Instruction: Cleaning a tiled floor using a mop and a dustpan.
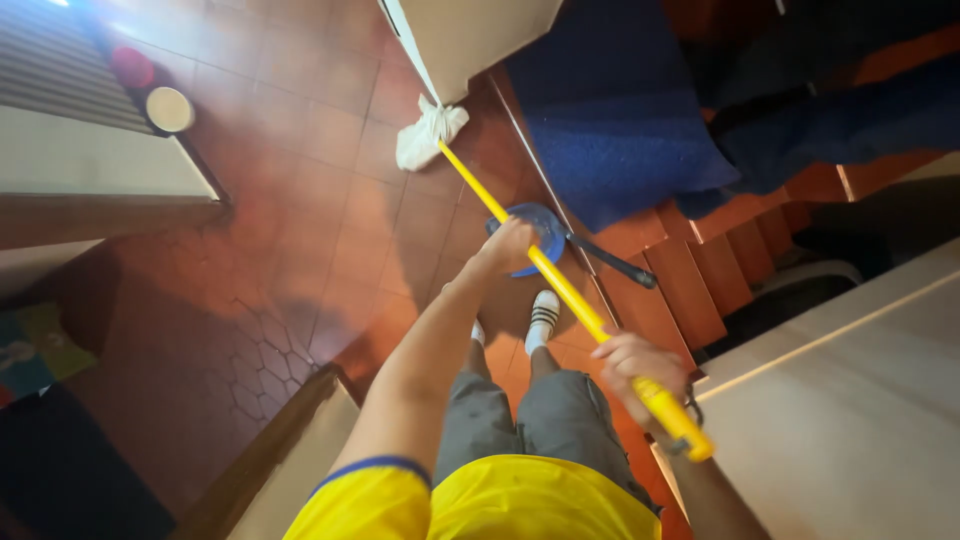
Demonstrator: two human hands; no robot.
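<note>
Left arm stretched forward and down, nearly straight, bare from the short sleeve to the wrist. Left hand (510, 243) far out from the body, fingers curled shut, knuckles up. Right arm bent, forearm entering from the lower right edge. Right hand (638, 375) close to the waist, fingers wrapped tight, thumb side toward the body. Hands well apart, left higher in view than right.

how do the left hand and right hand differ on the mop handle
The left hand grips the yellow mop handle lower down, nearer the white mop head, arm stretched out. The right hand grips near the top end, close to the body, arm bent. Both are closed around the handle.
</note>
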